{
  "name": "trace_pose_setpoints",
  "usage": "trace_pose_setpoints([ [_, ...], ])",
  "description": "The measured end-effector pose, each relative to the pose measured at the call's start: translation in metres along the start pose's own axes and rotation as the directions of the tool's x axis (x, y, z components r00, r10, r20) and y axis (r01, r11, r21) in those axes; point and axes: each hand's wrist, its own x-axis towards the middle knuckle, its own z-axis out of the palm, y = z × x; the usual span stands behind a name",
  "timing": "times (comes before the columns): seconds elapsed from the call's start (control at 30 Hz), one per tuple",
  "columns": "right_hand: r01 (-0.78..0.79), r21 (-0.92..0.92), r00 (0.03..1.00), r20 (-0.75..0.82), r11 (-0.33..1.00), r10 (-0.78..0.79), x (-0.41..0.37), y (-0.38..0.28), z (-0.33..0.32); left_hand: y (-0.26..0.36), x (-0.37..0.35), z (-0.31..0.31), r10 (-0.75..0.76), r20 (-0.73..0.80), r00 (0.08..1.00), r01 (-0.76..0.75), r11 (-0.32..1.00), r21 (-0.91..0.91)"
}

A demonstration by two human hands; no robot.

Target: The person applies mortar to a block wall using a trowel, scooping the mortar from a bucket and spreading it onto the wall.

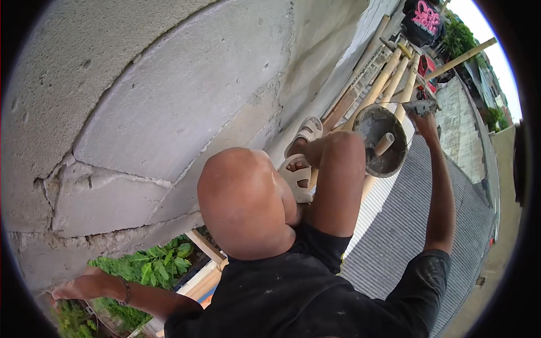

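Note:
My right hand (424, 123) is closed round a trowel (420, 107) coated with wet grey mortar, just beyond the rim of a round bucket. Grey mortar coats the inside of the bucket (397, 127), and a short pale cylindrical piece (384, 144) sticks up in it. At the lower left, my left hand (87, 284) lies stretched out against the bottom edge of the grey wall (186, 90); its fingertips are hard to make out. Nothing shows in that hand.
My bent knees and sandals (296, 177) are beside the wall. Bamboo poles (389, 76) run beyond the bucket. Below lie a corrugated roof (406, 208) and green plants (152, 265). A black item with pink lettering (422, 22) is at the top right.

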Motion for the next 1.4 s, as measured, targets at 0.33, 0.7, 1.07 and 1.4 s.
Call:
trace_pose_setpoints([
  [0.33,0.003,0.093,1.000,0.020,0.996,-0.005,-0.012,-0.023,-0.005,0.073,0.036,-0.023,-0.585,0.227,0.778,0.473,0.310,-0.825],
  [0.7,0.113,-0.004,0.919,0.380,0.994,-0.103,0.085,0.033,0.005,0.060,0.056,-0.060,0.191,0.286,0.939,-0.298,0.868,0.398],
  [1.07,-0.182,0.266,0.834,0.551,0.947,0.006,0.123,0.037,0.030,0.035,0.071,-0.041,-0.336,0.626,0.704,0.631,0.701,-0.333],
  [1.4,0.295,0.132,0.839,0.438,0.946,-0.323,0.162,0.133,0.058,0.187,0.091,-0.072,-0.702,0.605,0.374,0.835,-0.028,-0.549],
])
